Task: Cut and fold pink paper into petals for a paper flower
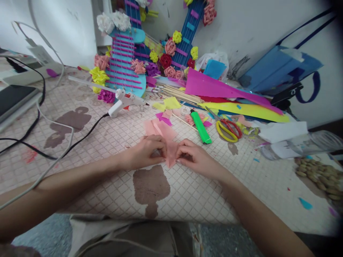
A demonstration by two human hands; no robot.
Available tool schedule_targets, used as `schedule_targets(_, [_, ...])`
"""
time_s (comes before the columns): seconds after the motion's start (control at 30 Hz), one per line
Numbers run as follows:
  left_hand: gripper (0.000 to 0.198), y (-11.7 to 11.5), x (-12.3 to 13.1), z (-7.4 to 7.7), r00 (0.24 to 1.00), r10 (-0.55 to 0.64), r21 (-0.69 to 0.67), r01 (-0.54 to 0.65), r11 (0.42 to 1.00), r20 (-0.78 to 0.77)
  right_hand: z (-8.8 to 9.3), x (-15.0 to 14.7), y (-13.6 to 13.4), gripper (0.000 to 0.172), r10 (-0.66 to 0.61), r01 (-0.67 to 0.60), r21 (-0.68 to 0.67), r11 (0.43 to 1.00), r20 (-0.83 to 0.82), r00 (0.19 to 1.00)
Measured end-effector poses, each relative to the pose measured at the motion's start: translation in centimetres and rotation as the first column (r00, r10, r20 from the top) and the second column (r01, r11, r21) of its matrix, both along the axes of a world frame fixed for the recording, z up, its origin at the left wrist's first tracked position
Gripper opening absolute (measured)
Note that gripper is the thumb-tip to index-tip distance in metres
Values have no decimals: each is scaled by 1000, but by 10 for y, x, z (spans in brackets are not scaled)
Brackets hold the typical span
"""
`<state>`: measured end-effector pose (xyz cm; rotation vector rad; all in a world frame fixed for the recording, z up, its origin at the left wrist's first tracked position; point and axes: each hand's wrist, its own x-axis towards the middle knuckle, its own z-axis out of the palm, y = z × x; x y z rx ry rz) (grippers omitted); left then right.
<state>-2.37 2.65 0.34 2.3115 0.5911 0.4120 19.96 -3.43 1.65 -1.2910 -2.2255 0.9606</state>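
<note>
Both my hands meet over the patterned tablecloth (187,192) near its front edge. My left hand (146,152) and my right hand (193,157) pinch a small piece of pink paper (170,151) between their fingertips, fingers closed on its two sides. More pink paper pieces (158,129) lie just behind it. A green lighter-like tool (201,127) and yellow-and-red scissors (228,129) lie a little beyond my right hand.
A white glue gun (123,101) with a black cord lies behind my left hand. Blue guitar-shaped crafts (125,60) with paper flowers, wooden sticks (174,93) and bright paper sheets (219,89) crowd the back. A clear bottle (302,144) and seeds (318,175) lie right; cables (34,121) left.
</note>
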Motion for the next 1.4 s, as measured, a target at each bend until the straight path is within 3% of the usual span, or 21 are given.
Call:
schedule_targets(0.3, [4, -13, 10, 1, 980, 184, 116, -175, 978, -75, -7, -12, -6, 8, -98, 97, 83, 992, 11, 995])
schedule_targets(0.6, [4, -16, 13, 1, 966, 232, 134, -216, 967, -113, -11, -16, -9, 10, -166, 155, 137, 978, 74, 983])
schedule_targets(0.93, [3, -20, 17, 1, 953, 277, 163, -255, 953, -125, -14, -16, -10, 10, -158, 141, 180, 974, 82, 984])
schedule_targets(1.4, [5, -22, 15, 0, 956, 275, 126, -261, 957, -106, -11, -17, -11, 16, -170, 164, 134, 977, 35, 985])
